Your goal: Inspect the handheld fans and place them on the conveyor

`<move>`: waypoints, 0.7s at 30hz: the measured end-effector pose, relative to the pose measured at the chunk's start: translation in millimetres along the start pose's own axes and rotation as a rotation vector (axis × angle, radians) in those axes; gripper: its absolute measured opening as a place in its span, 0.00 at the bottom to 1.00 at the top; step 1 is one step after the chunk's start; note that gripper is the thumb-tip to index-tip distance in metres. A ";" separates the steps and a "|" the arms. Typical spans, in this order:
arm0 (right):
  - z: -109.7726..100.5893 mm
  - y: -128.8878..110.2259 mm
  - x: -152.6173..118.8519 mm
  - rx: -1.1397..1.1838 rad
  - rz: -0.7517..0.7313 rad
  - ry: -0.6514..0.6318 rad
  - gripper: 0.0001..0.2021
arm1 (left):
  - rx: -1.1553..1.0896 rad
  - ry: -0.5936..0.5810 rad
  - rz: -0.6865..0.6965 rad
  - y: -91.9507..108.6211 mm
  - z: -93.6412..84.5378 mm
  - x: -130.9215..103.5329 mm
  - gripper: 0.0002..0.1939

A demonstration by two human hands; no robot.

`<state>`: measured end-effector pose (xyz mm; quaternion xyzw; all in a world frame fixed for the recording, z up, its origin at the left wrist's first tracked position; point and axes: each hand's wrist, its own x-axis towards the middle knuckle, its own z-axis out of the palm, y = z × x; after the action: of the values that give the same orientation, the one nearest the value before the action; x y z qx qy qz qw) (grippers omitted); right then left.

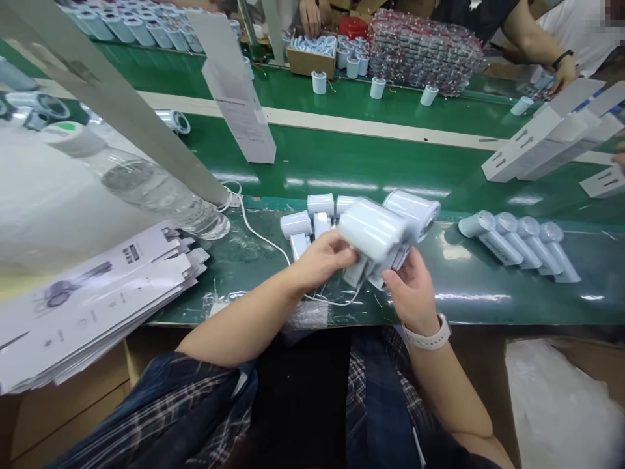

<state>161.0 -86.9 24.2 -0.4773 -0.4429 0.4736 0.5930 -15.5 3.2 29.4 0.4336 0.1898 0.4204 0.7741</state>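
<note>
A bundle of light-blue, hair-dryer-shaped devices (pixel 374 228), each with a drum-like head and a flat handle, is held above the bench, slightly blurred. My left hand (pixel 325 260) closes on its left side, thumb and fingers pinching near a head. From the right, my right hand (pixel 413 290) grips the handles, its fingers partly hidden behind them. Several similar devices (pixel 296 225) lie on the bench just behind my left hand. To the right, a row of devices (pixel 517 241) lies side by side with handles pointing toward me.
A white cable (pixel 258 234) crosses the bench beneath my hands. Flat printed cartons (pixel 97 299) and a water bottle (pixel 146 185) are at left, beside a slanted metal post (pixel 112 98). White boxes (pixel 244 114) stand on the green conveyor (pixel 351 159). Co-workers' hands (pixel 311 18) work across it.
</note>
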 end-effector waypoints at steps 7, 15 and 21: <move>-12.3 -14.5 -3.4 0.077 -0.031 0.110 0.32 | -0.125 0.010 -0.135 10.9 5.1 10.5 0.25; -11.4 -7.1 -7.1 0.185 -0.014 -0.020 0.13 | -0.056 -0.083 -0.100 11.8 7.5 4.8 0.29; -8.3 -3.3 -7.0 0.150 0.002 -0.037 0.14 | 0.031 -0.117 -0.047 10.0 6.6 4.6 0.29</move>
<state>168.5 -95.3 25.7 -0.4232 -0.4166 0.5146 0.6185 -13.4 6.2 41.6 0.4648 0.1610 0.3729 0.7868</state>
